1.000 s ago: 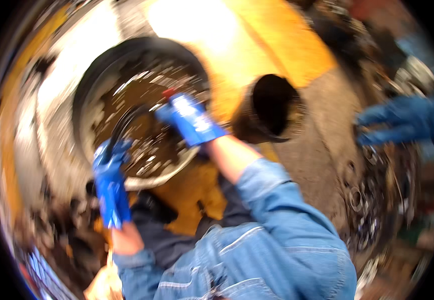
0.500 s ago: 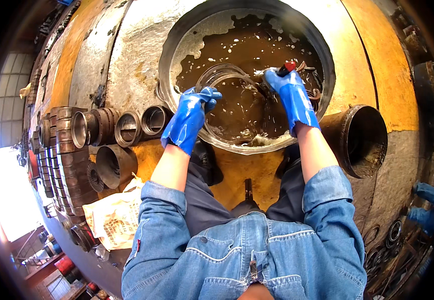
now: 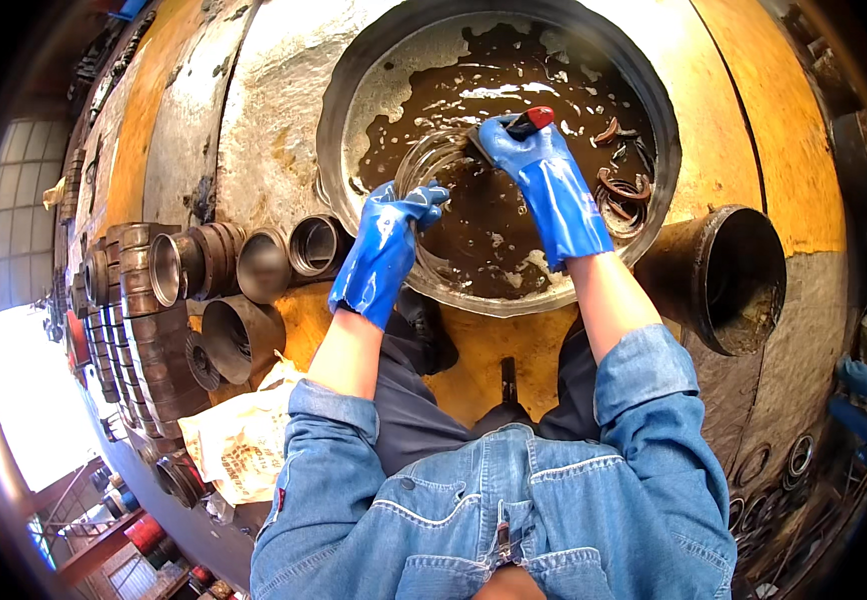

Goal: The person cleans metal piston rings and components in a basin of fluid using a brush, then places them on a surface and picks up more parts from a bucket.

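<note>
Rings are what we work on: one thin metal ring, wet and dirt-streaked, stands tilted in the brown liquid of the basin, near its left-front wall. Our left hand, in a blue glove, curls its fingers tightly over the ring's lower edge and holds it up out of the muck. Our right hand, also gloved blue, is closed around a brush with a red end, its dark tip pressed to the ring's upper right side. More rusty rings lie half sunk at the basin's right. To the left of the basin, metal sleeves lie on their sides in a row. A dark pipe sits just right of it. Another person's blue-gloved hand shows at the far right edge.
</note>
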Demonstrator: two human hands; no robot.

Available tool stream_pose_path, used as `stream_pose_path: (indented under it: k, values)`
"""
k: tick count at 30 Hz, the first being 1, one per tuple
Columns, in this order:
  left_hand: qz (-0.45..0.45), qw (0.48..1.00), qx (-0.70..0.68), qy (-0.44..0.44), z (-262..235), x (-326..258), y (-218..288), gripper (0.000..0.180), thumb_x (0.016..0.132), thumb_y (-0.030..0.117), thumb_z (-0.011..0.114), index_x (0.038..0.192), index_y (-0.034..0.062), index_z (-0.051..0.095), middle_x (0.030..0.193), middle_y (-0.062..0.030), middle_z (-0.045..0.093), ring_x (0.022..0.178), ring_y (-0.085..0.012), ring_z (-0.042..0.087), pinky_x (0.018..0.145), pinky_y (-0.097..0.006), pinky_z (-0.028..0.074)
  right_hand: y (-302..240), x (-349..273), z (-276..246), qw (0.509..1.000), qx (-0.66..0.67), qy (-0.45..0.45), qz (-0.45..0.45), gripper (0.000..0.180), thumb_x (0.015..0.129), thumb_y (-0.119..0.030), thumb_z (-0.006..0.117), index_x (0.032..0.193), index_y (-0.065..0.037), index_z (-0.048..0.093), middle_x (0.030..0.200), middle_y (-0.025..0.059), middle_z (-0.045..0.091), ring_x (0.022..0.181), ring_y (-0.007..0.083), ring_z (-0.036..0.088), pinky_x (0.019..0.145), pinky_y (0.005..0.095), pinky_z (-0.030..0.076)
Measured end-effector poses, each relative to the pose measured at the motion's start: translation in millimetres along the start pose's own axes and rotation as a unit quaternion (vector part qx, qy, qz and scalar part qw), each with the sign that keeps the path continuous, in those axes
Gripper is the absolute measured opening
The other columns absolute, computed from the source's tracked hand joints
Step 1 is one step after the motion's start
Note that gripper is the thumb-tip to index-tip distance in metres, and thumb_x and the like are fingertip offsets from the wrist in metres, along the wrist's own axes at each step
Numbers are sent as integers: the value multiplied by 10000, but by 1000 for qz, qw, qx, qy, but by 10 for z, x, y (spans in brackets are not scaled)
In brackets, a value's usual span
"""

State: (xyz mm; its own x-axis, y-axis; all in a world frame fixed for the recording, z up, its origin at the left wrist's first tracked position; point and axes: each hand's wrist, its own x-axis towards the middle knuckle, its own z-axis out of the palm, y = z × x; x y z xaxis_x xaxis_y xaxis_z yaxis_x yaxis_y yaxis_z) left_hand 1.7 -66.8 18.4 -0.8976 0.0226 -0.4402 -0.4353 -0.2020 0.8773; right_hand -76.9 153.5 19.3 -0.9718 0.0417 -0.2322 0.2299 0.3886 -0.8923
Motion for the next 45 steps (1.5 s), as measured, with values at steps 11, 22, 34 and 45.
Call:
stream_pose_path:
  k: [11, 22, 34, 45]
  values:
    - [21, 999, 2, -47, 186, -16, 100, 355, 923, 15, 640, 1272, -42, 679, 1137, -124, 753, 968, -193, 697, 881, -310, 559, 421, 276, 100, 995, 41, 23, -87, 326, 903, -353, 628, 886, -42, 726, 855, 172, 749, 828, 289, 741, 764, 377, 563]
    - [-48, 998, 22, 18, -13, 53, 27, 462, 1062, 428, 591, 1251, 16, 678, 1071, -90, 774, 824, -122, 660, 768, -283, 529, 195, 32, -374, 942, -287, -56, 166, 465, 902, -452, 642, 1205, -119, 759, 1217, 163, 747, 1151, 356, 707, 983, 433, 559]
    - [27, 993, 75, 84, 135, 11, 42, 239, 1036, 209, 624, 1116, -8, 686, 991, -114, 767, 828, -149, 697, 780, -278, 551, 103, -190, -435, 964, -262, 2, 48, 430, 867, -447, 682, 1009, -46, 743, 948, 207, 758, 947, 383, 728, 856, 434, 559]
    - [57, 994, 63, 72, 238, -17, 136, 231, 1019, 160, 639, 1147, -15, 717, 979, -98, 757, 829, -151, 681, 798, -278, 549, -7, -171, -281, 986, 14, -151, -73, 214, 936, -258, 710, 1074, -109, 777, 1003, 84, 791, 891, 135, 704, 838, 290, 565]
